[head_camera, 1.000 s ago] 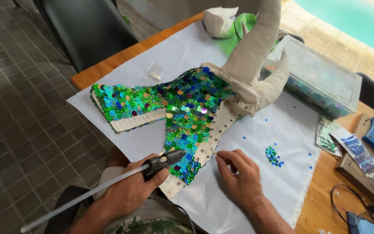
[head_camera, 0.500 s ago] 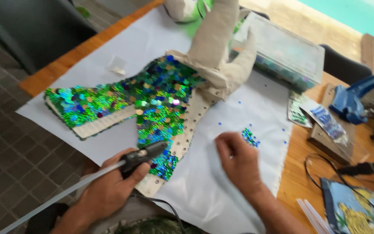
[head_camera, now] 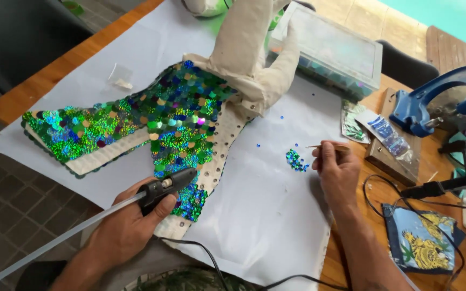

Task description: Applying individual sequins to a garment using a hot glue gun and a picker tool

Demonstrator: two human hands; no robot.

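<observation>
While fingers [head_camera: 327,152] pinch stick [head_camera: 324,146], sequins [head_camera: 296,160] beside

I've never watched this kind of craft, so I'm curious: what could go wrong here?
The glue gun in the left hand points at the sequin-covered fabric; hot glue might drip on finished sequins or fingers. Its cord trails toward the person's lap and could snag. The right hand, holding a thin stick, is beside the small pile of loose sequins and could scatter them.
</observation>
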